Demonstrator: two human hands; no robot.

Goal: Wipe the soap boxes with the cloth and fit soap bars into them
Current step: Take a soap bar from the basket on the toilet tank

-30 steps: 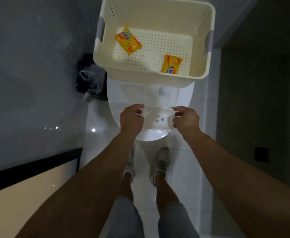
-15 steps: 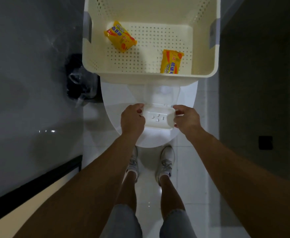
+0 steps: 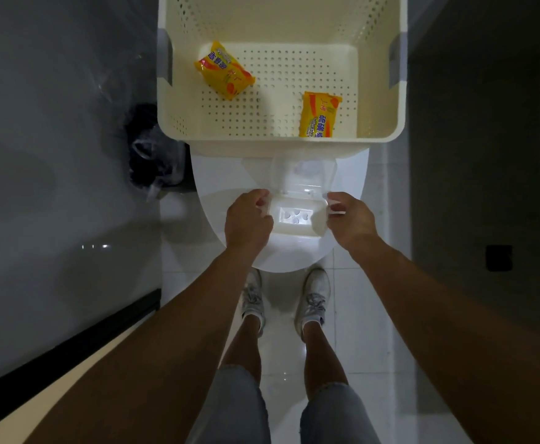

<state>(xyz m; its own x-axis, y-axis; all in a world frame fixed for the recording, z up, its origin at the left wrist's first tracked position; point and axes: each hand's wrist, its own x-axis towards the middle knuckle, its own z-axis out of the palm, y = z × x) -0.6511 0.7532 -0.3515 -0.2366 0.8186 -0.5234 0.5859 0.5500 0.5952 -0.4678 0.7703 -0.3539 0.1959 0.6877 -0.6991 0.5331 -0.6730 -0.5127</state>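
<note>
Basket [image 3: 281, 145] top cut off by upper frame edge. Right soap packet [image 3: 320, 115] lower end hidden behind basket's near wall. Both ends of soap box [image 3: 296, 217] covered by left hand [image 3: 246, 219] and right hand [image 3: 352, 221]. Clear lid [image 3: 304, 174] behind it blurry, possibly hinged open. Packet print too small to read.

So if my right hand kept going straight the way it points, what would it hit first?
The right hand points inward, so it would meet the soap box it already grips; past that, probably the left hand.

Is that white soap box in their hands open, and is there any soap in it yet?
Open and empty: the soap box shows its bare drain tray, its clear lid swung back.
</note>
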